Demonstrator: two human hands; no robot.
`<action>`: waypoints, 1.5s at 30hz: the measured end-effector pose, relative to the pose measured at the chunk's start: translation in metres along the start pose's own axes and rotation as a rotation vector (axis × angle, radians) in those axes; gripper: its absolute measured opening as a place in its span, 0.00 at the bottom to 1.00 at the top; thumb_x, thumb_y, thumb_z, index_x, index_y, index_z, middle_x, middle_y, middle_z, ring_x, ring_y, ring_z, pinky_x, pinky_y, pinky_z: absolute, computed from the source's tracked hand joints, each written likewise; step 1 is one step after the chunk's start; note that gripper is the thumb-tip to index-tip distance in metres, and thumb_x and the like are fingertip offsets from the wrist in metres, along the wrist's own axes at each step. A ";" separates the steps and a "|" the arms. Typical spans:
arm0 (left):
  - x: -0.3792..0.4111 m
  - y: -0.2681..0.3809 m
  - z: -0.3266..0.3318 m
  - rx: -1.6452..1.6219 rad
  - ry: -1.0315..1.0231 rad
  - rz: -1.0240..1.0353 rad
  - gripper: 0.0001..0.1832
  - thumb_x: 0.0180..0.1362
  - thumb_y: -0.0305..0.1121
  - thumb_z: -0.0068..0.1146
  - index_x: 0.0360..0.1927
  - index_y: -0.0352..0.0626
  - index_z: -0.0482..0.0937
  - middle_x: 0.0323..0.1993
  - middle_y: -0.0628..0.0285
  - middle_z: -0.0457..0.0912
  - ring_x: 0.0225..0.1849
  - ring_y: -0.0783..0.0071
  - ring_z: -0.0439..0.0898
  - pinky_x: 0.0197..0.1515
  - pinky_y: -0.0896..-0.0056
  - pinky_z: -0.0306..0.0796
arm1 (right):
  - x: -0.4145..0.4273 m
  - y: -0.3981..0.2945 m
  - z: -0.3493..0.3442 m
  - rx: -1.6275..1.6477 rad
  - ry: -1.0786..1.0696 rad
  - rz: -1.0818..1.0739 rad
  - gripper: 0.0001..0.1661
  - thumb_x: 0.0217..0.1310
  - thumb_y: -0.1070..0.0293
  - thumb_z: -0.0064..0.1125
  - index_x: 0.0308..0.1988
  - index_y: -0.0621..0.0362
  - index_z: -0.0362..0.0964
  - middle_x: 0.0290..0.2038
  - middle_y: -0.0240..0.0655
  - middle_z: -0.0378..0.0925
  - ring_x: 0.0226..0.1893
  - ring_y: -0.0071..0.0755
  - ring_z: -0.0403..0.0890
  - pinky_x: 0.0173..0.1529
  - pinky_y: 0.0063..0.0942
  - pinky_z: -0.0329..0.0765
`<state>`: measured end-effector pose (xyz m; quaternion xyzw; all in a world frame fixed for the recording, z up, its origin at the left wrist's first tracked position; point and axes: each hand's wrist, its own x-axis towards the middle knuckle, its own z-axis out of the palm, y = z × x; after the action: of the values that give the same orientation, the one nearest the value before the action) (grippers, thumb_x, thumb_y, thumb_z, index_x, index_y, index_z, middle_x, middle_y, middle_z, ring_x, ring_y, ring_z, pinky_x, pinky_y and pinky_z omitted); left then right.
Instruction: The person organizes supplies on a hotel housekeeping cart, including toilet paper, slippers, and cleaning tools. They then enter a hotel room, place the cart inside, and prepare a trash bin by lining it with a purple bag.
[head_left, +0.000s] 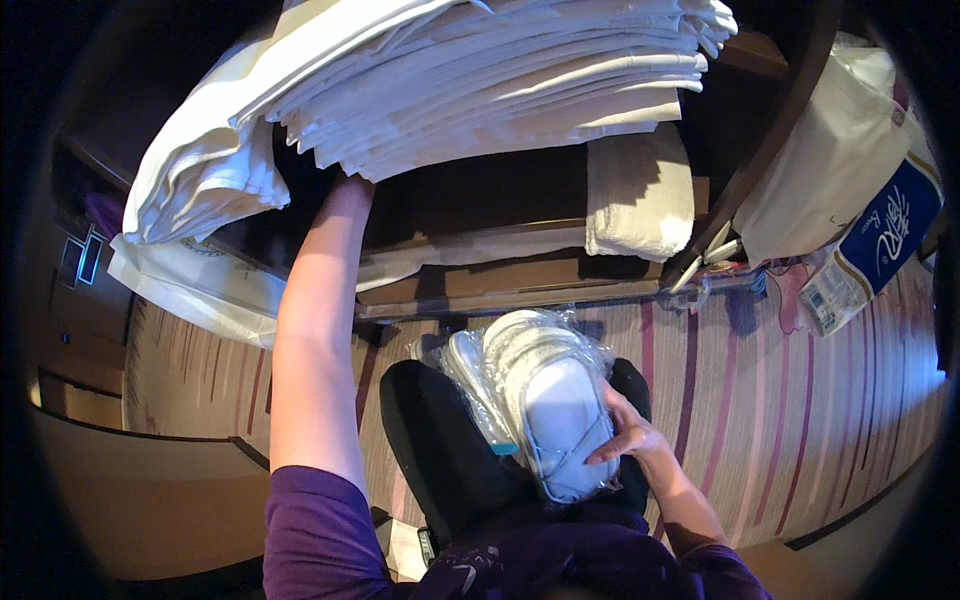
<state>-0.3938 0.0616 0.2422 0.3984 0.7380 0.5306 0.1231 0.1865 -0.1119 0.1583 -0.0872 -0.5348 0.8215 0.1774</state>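
Observation:
Fingers of my right hand (630, 433) grip the side of a stack of white disposable slippers (568, 409) in clear plastic wrap. The stack rests over my lap, its soles fanned out towards the cart. My left forearm reaches into the dark lower shelf (480, 187) of a housekeeping cart, and the hand itself is hidden beneath a thick pile of folded white linen (480, 90). At the right end of that shelf lies a folded white towel (641, 191), its front edge hanging over. More white linen (202, 180) droops from the pile's left side.
Right of the cart post hangs a whitish bag (832, 142), with a blue-and-white printed package (885, 232) beside it. A white cloth or bag (202, 281) hangs at the cart's left. Striped carpet (720, 420) covers the floor; a brown panel (165, 495) stands at lower left.

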 end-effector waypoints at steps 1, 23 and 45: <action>-0.001 0.001 0.006 0.035 0.050 0.021 0.27 0.64 0.51 0.57 0.61 0.47 0.73 0.57 0.59 0.77 0.57 0.64 0.74 0.60 0.59 0.66 | 0.002 -0.001 0.002 -0.048 0.012 -0.033 0.82 0.18 0.75 0.79 0.77 0.60 0.41 0.75 0.38 0.55 0.74 0.37 0.55 0.77 0.35 0.45; -0.070 -0.042 0.005 -0.097 0.159 0.248 0.31 0.69 0.53 0.48 0.68 0.46 0.67 0.70 0.56 0.65 0.69 0.57 0.64 0.73 0.55 0.53 | 0.347 -0.130 0.071 -0.128 0.216 0.255 0.32 0.50 0.59 0.67 0.54 0.60 0.74 0.51 0.42 0.78 0.52 0.36 0.78 0.58 0.28 0.74; -0.082 -0.012 0.055 -0.826 -0.336 0.689 0.45 0.63 0.45 0.64 0.77 0.44 0.52 0.79 0.51 0.50 0.79 0.62 0.50 0.79 0.59 0.43 | 0.565 -0.077 0.109 -1.562 0.335 -0.306 0.13 0.62 0.69 0.61 0.47 0.61 0.77 0.44 0.42 0.81 0.43 0.40 0.82 0.49 0.32 0.77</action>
<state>-0.3119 0.0390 0.1896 0.6142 0.2667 0.7141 0.2042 -0.3552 0.0409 0.2997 -0.2334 -0.9261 0.1538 0.2535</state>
